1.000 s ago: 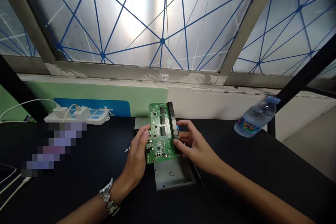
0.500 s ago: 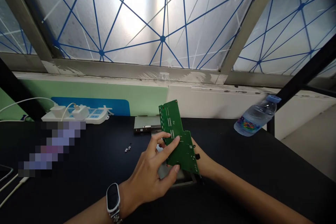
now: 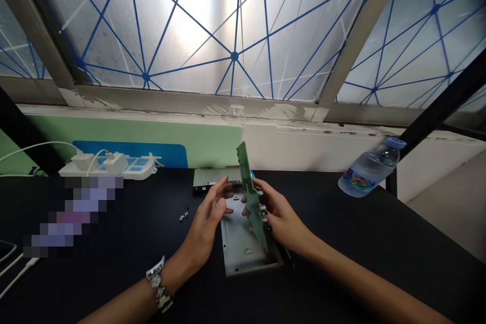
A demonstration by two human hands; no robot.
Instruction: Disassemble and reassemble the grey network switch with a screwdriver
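A green circuit board (image 3: 250,197) stands nearly edge-on above a grey metal tray (image 3: 243,258) on the black table. My right hand (image 3: 279,210) grips the board from its right side, where small components stick out. To the left of the board, my left hand (image 3: 208,220) is raised with its fingers apart and nothing in it. Behind the hands lies a flat grey metal box (image 3: 212,176). Several small screws (image 3: 184,216) rest on the table left of my left hand.
A white power strip (image 3: 146,168) with plugs sits at the back left, near a blurred patch and white cables. A water bottle (image 3: 366,172) leans against a black post at the right. The wall and window stand behind.
My left hand has let go of the board and moved left, turning at the wrist. The board has turned from face-on to nearly edge-on in my right hand, uncovering the tray.
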